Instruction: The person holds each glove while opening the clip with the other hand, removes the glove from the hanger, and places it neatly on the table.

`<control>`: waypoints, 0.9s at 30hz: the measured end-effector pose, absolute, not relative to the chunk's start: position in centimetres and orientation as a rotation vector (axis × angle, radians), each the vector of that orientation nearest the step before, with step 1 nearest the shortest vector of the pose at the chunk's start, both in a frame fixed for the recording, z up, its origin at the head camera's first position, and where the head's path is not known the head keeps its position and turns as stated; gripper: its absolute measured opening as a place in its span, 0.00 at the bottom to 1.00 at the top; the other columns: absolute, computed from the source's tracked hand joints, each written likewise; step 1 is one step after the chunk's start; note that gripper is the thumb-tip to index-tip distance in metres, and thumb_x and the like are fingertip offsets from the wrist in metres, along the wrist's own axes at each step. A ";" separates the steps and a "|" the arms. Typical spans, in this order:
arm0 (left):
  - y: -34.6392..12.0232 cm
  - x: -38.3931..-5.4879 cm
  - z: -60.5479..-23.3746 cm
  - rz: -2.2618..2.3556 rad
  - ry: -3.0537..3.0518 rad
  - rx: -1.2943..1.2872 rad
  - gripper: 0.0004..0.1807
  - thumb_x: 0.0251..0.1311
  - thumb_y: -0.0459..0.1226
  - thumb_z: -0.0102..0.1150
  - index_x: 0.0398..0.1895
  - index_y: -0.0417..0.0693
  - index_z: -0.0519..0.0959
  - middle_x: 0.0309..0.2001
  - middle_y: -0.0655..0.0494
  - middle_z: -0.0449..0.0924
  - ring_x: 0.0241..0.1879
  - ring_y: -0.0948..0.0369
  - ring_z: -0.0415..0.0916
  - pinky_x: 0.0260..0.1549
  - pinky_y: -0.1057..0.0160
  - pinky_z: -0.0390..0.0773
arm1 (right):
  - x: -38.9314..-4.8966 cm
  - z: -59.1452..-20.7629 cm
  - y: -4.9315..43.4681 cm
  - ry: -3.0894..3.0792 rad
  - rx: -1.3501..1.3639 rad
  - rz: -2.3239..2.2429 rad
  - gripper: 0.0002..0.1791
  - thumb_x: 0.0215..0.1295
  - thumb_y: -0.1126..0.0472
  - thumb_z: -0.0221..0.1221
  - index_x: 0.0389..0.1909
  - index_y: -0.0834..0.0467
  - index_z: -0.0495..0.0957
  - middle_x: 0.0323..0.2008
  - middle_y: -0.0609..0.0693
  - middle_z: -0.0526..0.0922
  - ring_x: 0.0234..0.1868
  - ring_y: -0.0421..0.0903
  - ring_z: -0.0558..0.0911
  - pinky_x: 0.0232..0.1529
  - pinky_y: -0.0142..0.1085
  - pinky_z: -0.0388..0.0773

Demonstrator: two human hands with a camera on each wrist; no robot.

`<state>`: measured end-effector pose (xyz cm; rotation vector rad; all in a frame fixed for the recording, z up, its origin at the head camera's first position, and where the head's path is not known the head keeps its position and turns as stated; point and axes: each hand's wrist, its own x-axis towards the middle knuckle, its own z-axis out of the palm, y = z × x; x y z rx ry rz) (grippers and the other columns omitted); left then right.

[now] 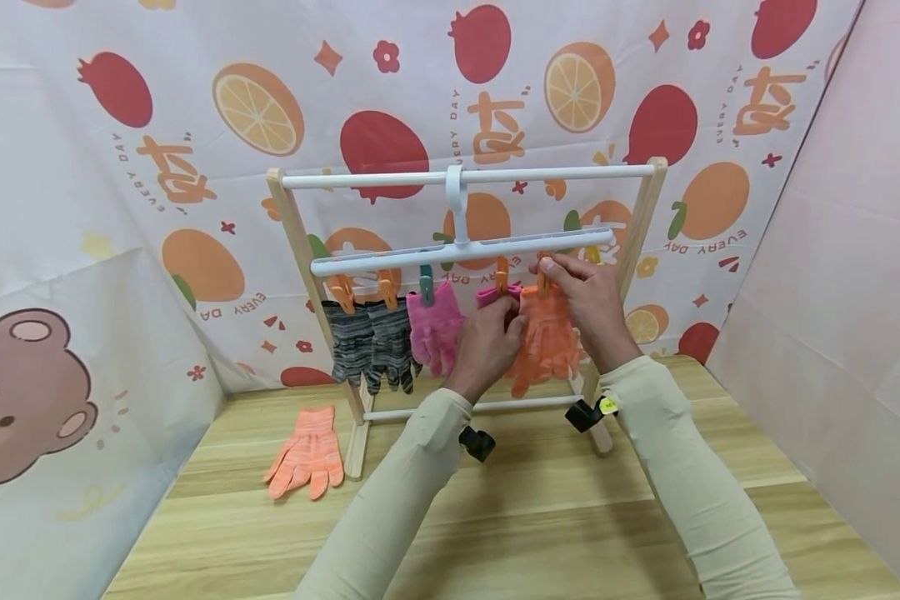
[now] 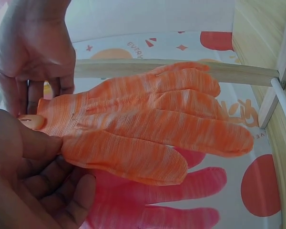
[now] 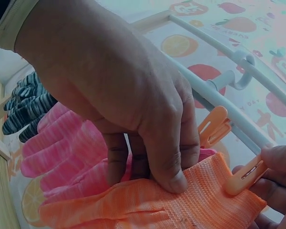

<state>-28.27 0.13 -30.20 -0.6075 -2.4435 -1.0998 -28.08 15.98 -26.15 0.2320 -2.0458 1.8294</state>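
Note:
An orange knitted glove (image 1: 547, 342) hangs fingers down by its cuff at the right of the pale blue hanger (image 1: 390, 260). My right hand (image 1: 588, 300) pinches an orange clothespin (image 3: 245, 177) that sits on this cuff. With thumb and fingers, my left hand (image 1: 487, 346) pinches the glove's edge just below the cuff, as the left wrist view shows. Behind the left hand, a pink glove (image 2: 119, 200) hangs from another orange clothespin (image 1: 502, 273), partly hidden. A second pink glove (image 1: 433, 325) hangs from a green clothespin (image 1: 427, 285).
Two grey-black gloves (image 1: 352, 337) hang at the hanger's left from orange clothespins. The hanger hooks over the white top bar of a wooden rack (image 1: 300, 225). Another orange glove (image 1: 309, 454) lies on the wooden table (image 1: 495, 533), left of the rack. A printed cloth stands behind.

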 end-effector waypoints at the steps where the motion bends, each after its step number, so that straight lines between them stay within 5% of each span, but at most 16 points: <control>1: 0.1 -28.3 -30.2 -1.095 -2.443 -0.608 0.04 0.73 0.37 0.58 0.42 0.46 0.80 0.32 0.56 0.79 0.28 0.60 0.72 0.27 0.64 0.71 | -28.0 -26.1 16.0 -2.045 0.230 1.828 0.21 0.72 0.47 0.62 0.56 0.56 0.85 0.50 0.54 0.87 0.58 0.44 0.75 0.55 0.41 0.72; 8: -0.1 -28.2 -30.5 -1.075 -2.478 -0.614 0.06 0.73 0.38 0.58 0.44 0.47 0.82 0.32 0.56 0.80 0.27 0.60 0.73 0.27 0.63 0.72 | -27.9 -26.1 16.0 -2.038 0.229 1.809 0.21 0.72 0.47 0.62 0.55 0.57 0.86 0.53 0.52 0.86 0.60 0.46 0.74 0.65 0.48 0.70; 27: -1.4 -28.1 -31.2 -1.115 -2.457 -0.683 0.05 0.72 0.37 0.58 0.42 0.48 0.82 0.32 0.57 0.81 0.29 0.60 0.74 0.30 0.62 0.73 | -28.1 -26.3 16.0 -2.016 0.268 1.795 0.20 0.72 0.48 0.62 0.54 0.59 0.86 0.50 0.55 0.87 0.60 0.46 0.76 0.67 0.49 0.66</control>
